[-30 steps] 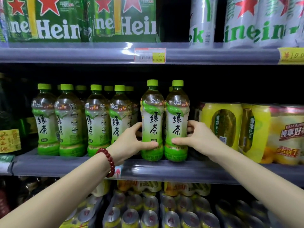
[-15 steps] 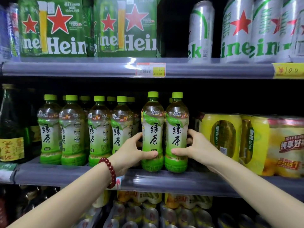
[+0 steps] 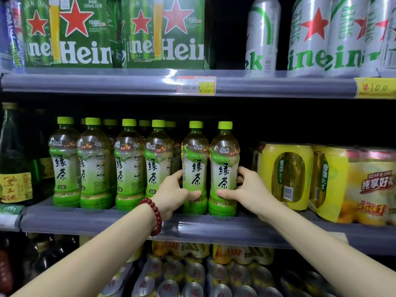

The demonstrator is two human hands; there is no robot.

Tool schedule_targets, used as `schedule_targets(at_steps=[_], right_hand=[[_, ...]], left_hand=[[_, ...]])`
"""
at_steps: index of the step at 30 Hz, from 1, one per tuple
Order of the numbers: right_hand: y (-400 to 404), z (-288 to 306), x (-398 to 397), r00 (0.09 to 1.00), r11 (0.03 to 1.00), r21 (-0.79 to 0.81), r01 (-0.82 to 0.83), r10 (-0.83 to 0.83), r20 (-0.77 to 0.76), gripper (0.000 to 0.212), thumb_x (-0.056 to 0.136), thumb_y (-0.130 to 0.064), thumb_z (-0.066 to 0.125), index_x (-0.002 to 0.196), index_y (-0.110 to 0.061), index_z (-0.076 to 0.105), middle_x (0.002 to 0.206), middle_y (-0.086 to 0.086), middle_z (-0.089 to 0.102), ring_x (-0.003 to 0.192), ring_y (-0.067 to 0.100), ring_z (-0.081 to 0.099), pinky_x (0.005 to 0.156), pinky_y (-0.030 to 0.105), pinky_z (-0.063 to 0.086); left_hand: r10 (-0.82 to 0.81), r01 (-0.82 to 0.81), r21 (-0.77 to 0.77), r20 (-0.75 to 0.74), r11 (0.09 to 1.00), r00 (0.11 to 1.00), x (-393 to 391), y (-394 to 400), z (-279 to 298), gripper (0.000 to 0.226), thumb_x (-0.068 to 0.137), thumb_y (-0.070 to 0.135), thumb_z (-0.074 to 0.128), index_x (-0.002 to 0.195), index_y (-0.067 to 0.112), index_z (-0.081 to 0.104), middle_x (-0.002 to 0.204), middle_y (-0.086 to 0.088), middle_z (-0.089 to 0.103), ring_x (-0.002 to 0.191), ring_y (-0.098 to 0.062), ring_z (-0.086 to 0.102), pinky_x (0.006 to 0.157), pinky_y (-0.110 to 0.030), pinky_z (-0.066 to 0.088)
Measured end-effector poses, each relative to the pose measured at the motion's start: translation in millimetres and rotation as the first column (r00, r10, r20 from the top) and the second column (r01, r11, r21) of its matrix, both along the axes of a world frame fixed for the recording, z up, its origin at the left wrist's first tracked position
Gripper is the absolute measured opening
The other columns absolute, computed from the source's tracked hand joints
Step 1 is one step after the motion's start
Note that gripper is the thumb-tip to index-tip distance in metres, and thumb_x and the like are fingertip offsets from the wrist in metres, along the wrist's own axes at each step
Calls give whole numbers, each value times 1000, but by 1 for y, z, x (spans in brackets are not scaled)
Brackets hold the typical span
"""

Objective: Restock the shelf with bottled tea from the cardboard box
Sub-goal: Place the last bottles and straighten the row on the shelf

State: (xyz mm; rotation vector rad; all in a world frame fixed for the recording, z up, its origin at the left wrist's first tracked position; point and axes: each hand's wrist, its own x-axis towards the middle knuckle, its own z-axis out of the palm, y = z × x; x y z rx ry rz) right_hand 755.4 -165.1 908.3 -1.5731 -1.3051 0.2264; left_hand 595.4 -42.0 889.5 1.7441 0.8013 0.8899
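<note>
Two tea bottles upright on shelf (image 3: pixel 107 221) — left hand (image 3: pixel 173 194) grip closed on left bottle (image 3: pixel 195 168), right hand (image 3: pixel 250 191) on right bottle (image 3: pixel 224 168)

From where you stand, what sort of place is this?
Most likely a shop's drinks aisle: a price tag clipped to the shelf edge, rows of green tea bottles facing out, and beer multipacks stacked above.

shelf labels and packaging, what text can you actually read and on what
"Hein": green beer packs, top shelf
"ein": silver cans
"9.00": price tag
"100": yellow tag
"绿茶": tea bottles in the left hand and right hand
"纯享好": yellow pack
Barcodes, small print: unreadable
</note>
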Motion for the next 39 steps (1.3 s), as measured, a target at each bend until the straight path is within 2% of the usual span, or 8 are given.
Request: schedule_targets(at_steps=[4,9,14,17,24,28,31,39], right_hand=[[1,-4,1,999,1000,8,-25,25,-45,58,70,-19,83,122,-21,56,107,-9,62,98,5,57,75,16,46],[2,-5,3,997,999,-15,-47,46,-62,63,71,-21,83,127,-19,53,113,-3,63,100,10,58,81,24,49],[1,-9,5,995,998,-25,-60,58,-86,61,73,-21,81,127,-19,54,118,-1,65,109,15,62,94,34,53],[-1,-7,7,981,990,-37,-134,127,-148,59,76,-15,79,129,-16,54,121,0,65,111,12,61,91,29,52],[0,-11,1,972,990,3,-138,136,-194,50,79,-13,75,125,-19,56,113,-8,66,102,0,61,80,18,53],[1,-18,-5,976,994,46,-98,105,-189,46,82,-14,73,124,-19,56,117,-4,66,105,5,63,84,22,55],[-2,-22,-7,982,995,58,-80,89,-166,55,81,-20,74,132,-15,54,128,0,63,118,14,60,100,37,51],[-8,-19,-12,995,998,29,-52,54,-85,52,83,-20,72,131,-18,53,120,-8,63,109,1,59,91,21,51]], left_hand=[[1,-2,-32,-42,999,999,-3,-9,9,96,53,24,85,138,23,40,133,-5,58,122,-26,55,103,-50,44],[-81,78,-77,-37,994,996,-9,-21,16,59,80,2,70,132,19,47,113,2,66,98,-13,62,66,-22,44],[-107,106,-68,0,992,994,-13,-22,11,60,81,-3,66,134,14,45,115,0,66,108,-18,63,98,-37,50],[-166,165,-68,-21,984,986,-19,-17,12,56,82,-3,65,133,14,47,115,-1,68,109,-18,64,102,-39,48],[-245,238,-72,-119,969,962,-29,-21,22,55,86,4,62,136,19,43,123,2,63,100,-7,63,60,-13,50],[-220,213,-69,-109,975,970,-29,-26,24,65,88,3,60,143,21,29,107,10,59,87,-1,56,71,-20,44],[-192,185,-70,-109,980,975,-32,-32,25,71,88,3,59,147,17,21,138,-4,47,81,0,51,87,-29,40],[-152,158,36,-131,987,980,-34,-35,16,72,89,10,61,148,13,20,145,-6,42,121,-11,44,95,-25,36]])
